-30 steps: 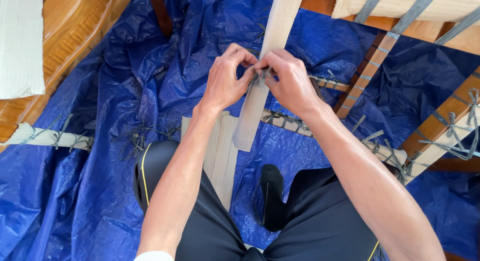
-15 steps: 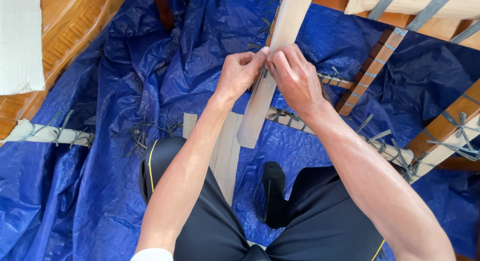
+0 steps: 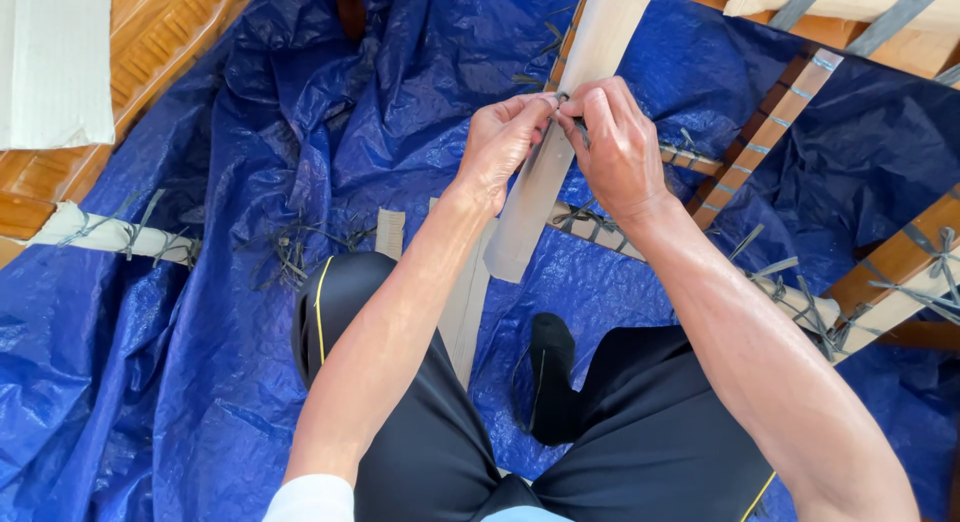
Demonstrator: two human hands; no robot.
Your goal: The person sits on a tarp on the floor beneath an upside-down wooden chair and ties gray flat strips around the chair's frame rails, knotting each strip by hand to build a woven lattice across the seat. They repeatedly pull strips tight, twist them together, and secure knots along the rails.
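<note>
Blue tarp covers a wooden floor, crumpled around a seated person in black trousers with a black sock showing between the knees. At centre, a pale slat runs from the near middle up toward the far edge. Both hands meet on it: the left hand and the right hand have fingertips pinched together on a thin dark tie at the slat's middle. More slats bound with dark ties lie to the right and left. A white board sits far left.
</note>
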